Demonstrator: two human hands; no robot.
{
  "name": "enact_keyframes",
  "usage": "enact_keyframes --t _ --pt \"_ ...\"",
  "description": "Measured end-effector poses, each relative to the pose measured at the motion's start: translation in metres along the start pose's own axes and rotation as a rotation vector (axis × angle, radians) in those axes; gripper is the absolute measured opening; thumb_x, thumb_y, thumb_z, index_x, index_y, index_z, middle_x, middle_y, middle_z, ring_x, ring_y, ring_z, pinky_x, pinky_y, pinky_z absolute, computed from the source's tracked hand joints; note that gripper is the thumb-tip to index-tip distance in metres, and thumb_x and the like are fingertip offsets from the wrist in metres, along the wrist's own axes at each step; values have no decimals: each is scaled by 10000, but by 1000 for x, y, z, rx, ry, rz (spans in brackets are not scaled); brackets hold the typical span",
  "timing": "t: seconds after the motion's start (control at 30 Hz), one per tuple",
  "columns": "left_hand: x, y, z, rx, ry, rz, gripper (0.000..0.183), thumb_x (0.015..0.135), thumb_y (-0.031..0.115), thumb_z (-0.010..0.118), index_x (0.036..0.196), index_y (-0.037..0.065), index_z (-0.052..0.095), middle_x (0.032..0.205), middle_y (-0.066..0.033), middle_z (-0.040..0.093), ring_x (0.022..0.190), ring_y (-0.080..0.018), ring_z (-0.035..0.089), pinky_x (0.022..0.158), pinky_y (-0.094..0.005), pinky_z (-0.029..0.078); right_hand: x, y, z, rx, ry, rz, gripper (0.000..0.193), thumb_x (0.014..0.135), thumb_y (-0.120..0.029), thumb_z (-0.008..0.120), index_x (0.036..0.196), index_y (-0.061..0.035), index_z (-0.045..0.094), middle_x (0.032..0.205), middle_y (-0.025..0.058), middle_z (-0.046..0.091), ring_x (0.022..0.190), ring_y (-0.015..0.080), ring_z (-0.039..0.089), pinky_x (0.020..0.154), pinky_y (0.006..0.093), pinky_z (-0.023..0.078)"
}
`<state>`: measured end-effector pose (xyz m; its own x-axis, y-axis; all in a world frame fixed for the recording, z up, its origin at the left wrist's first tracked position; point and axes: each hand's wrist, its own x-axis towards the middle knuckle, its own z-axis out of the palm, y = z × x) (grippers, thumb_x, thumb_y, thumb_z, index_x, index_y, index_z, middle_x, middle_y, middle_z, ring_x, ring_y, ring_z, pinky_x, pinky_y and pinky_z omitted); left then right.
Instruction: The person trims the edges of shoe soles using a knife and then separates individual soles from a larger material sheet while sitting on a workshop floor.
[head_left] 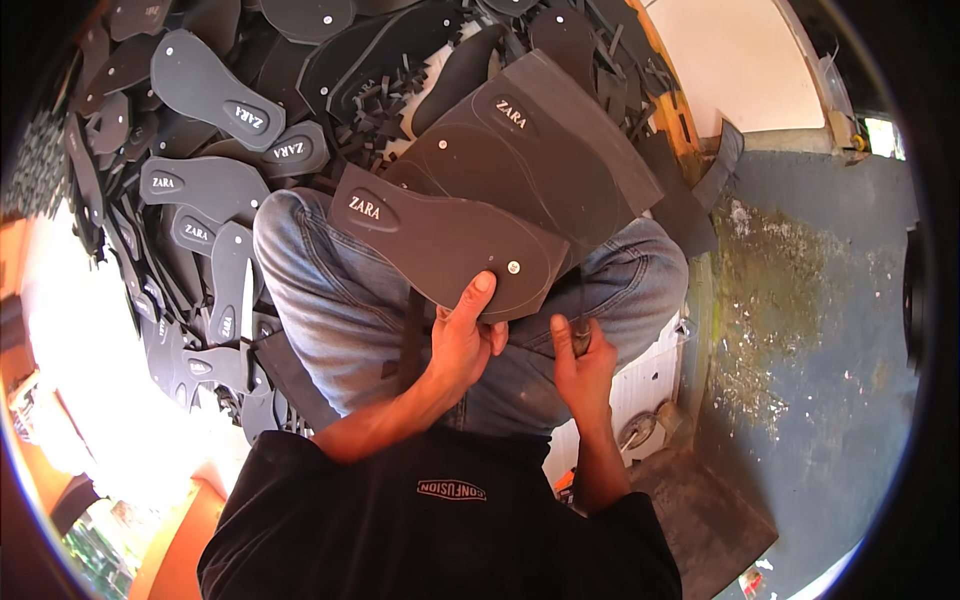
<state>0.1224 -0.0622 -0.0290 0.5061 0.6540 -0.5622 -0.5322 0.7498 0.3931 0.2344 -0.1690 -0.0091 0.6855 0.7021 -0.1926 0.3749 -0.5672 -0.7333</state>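
My left hand point(466, 335) is closed on the near edge of a dark foam insole piece point(440, 235), its thumb on top and its fingers underneath. A curved outline, a raised oval label and a small white round sticker mark this piece. Just right of it, my right hand point(583, 365) is curled around a small dark-handled tool point(581, 343); most of it is hidden, so its kind does not show. Beyond the held piece, a larger dark foam sheet point(545, 150) with similar outlines rests over my legs point(310, 290).
Many cut dark insoles point(215, 85) lie heaped ahead and to the left, among thin foam offcuts point(375, 105). A pale, narrow blade-like strip point(247, 300) lies among them. At right is a grey floor point(840, 330) with green and white stains; a brown slab point(700, 510) lies nearby.
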Motion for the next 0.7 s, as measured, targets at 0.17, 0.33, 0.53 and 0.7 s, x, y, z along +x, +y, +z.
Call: enact_keyframes --t 0.17,0.33,0.53,0.7 --pt "1 0 -11 10 -69 -19 194 899 260 597 916 67 590 639 -39 573 405 -109 474 331 -221 338 -18 1 2 -160 -49 48 375 869 -255 636 633 -4 488 481 140 462 422 277 449 431 383 356" --pt "-8 6 -27 176 -36 28 208 890 251 606 911 45 588 629 -43 568 386 -113 462 323 -211 328 -4 1 9 -262 -121 -109 322 856 -203 615 635 -3 495 534 203 516 508 402 531 470 421 400" --pt "-24 15 -48 263 0 3 277 854 280 647 936 22 588 647 -54 579 371 -103 452 309 -213 320 44 -19 26 109 -358 50 315 873 -273 595 769 24 588 551 119 544 443 197 520 447 333 402" --pt "-33 30 -66 379 -21 -181 324 855 297 642 987 5 595 743 -69 616 512 -121 557 412 -237 445 40 -38 26 568 -613 348 203 875 -231 636 841 -31 640 608 -38 525 475 25 431 429 189 313"
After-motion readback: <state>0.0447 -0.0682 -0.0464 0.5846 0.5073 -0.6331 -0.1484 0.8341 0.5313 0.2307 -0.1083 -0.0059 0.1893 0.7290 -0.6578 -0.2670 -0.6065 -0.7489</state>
